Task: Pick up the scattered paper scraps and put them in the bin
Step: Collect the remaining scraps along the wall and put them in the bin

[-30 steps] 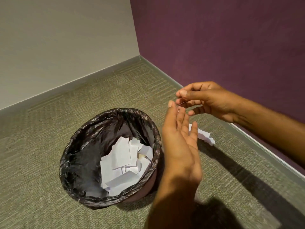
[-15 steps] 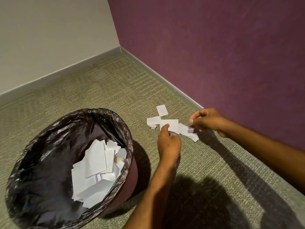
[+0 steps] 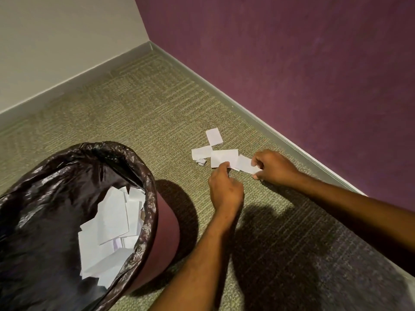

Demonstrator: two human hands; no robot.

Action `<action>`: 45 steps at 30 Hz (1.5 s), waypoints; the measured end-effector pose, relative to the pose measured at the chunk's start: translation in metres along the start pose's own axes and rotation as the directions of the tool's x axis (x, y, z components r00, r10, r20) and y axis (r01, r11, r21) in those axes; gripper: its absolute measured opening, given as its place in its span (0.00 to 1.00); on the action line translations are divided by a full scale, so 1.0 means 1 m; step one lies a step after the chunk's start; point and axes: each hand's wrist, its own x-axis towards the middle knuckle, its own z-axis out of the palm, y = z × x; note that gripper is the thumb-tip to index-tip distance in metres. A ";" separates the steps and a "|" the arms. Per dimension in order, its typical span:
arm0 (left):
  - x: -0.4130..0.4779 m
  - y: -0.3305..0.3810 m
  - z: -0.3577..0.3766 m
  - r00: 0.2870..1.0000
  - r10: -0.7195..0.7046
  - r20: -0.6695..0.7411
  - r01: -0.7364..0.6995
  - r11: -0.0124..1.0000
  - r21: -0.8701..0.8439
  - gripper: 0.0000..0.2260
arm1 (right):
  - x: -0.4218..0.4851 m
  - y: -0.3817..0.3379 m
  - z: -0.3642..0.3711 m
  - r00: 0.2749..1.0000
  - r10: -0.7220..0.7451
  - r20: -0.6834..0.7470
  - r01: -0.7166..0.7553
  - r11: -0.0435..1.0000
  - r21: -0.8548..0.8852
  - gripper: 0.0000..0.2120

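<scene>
So there's a little cluster of white paper scraps on the carpet (image 3: 134,104), close to the baseboard (image 3: 226,97) of the purple wall (image 3: 303,63), off to the right of the bin (image 3: 167,230) and a bit farther away. The right hand (image 3: 275,168) is down at the right end scrap (image 3: 245,163), and its fingers (image 3: 257,157) and thumb are curled around that end, pinching it. The left hand (image 3: 225,190) is just beside it, knuckles up, fingers bent in tight with the tips on the near edge of the middle scrap (image 3: 224,156). Honestly can't tell if it really has hold of that one or is only touching it. The middle scrap and the right end scrap overlap a little where the two hands meet. Left of those is another flat scrap (image 3: 201,151) with a tiny crumpled bit (image 3: 201,162) right under its near edge, and one more square scrap (image 3: 214,136) sits at the far side of the cluster, touching corners with the others. Nobody's touching those three. The bin is maroon with a shiny black liner (image 3: 56,180) folded over the rim, and a decent heap of white paper pieces (image 3: 112,218) lies inside, piled toward its right side. The beige wall (image 3: 56,41) meets the purple one in the corner.
</scene>
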 end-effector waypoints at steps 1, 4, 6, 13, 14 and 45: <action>0.002 0.001 0.002 0.999 0.033 -0.042 -0.032 0.999 0.022 0.23 | 0.000 0.002 0.002 1.000 0.000 -0.003 0.000 1.000 0.011 0.18; 0.011 0.009 0.008 0.985 0.120 -0.125 -0.108 0.990 0.092 0.21 | -0.002 0.008 0.007 0.999 0.028 -0.019 -0.027 0.997 0.071 0.16; 0.023 0.014 0.011 0.985 0.145 -0.088 -0.131 0.980 0.149 0.23 | -0.003 0.011 0.009 0.999 0.023 -0.035 -0.020 0.996 0.088 0.16; 0.068 -0.001 0.017 0.952 0.157 0.262 -0.267 0.845 0.463 0.43 | -0.008 0.015 0.000 0.997 0.072 0.026 -0.076 0.967 0.244 0.18; 0.070 -0.003 0.016 0.949 0.155 0.274 -0.275 0.831 0.483 0.43 | -0.007 0.016 -0.002 0.997 0.073 0.037 -0.080 0.964 0.254 0.18; 0.055 -0.046 -0.014 0.971 0.128 -0.202 -0.046 0.929 0.367 0.14 | 0.039 -0.020 0.011 0.999 0.031 -0.029 -0.015 0.901 0.433 0.08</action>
